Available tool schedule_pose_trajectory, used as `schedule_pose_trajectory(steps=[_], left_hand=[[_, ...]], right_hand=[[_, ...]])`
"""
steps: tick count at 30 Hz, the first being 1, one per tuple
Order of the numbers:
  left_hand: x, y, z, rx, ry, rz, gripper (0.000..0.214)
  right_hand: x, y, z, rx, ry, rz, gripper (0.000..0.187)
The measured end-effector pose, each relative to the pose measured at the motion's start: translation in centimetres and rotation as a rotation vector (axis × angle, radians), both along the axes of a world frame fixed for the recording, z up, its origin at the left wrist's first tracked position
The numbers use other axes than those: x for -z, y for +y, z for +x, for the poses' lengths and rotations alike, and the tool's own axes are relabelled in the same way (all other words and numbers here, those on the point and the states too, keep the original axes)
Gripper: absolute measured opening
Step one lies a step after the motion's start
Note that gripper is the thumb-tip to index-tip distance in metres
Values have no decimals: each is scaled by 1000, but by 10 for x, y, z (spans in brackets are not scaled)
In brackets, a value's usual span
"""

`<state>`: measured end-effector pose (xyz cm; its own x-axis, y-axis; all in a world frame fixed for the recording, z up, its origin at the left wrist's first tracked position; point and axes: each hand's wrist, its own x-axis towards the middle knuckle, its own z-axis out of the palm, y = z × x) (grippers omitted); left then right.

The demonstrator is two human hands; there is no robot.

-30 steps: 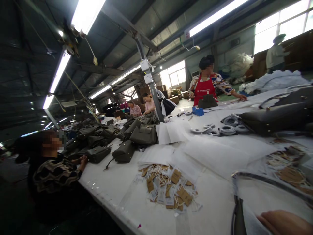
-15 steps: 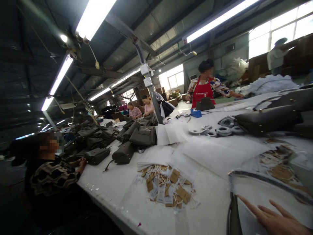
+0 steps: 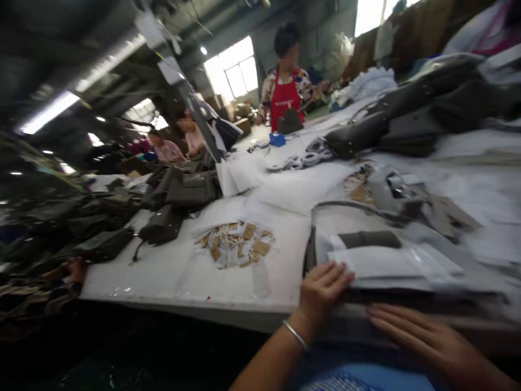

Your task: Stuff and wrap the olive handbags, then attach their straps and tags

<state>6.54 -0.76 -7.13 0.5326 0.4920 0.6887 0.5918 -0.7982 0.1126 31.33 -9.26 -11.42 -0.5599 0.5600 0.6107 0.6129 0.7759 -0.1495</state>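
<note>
In front of me on the table edge lies a dark grey-green handbag (image 3: pixel 368 239) with its strap (image 3: pixel 354 205) arched behind it. A white wrapping sheet (image 3: pixel 391 263) covers much of its upper side. My left hand (image 3: pixel 325 290), with a bangle at the wrist, has its fingers bent together over the sheet's near left corner; its thumb is hidden. At the bag's near side, my right hand (image 3: pixel 423 336) stretches its fingers out flat and holds nothing. Motion blurs the picture somewhat.
Brown and white tags (image 3: pixel 236 244) lie heaped left of the bag. More dark bags (image 3: pixel 191 187) stand farther left, others (image 3: pixel 419 114) at the back right. Grey-white rolls (image 3: pixel 313 155) lie mid-table. A co-worker in a red apron (image 3: pixel 286 103) stands opposite; another's hands (image 3: pixel 73 270) are at left.
The view has swung right and down. My left hand has come into view on the white sheet, and my right hand now rests lower, at the bag's near side. More of the bag shows.
</note>
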Motion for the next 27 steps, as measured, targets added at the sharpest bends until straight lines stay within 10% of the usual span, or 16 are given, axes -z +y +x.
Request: schedule_pose_trajectory(steps=[27], left_hand=[[-5, -2, 2, 24, 28, -111, 42]], right_hand=[[-30, -17, -57, -38, 221, -48, 29]])
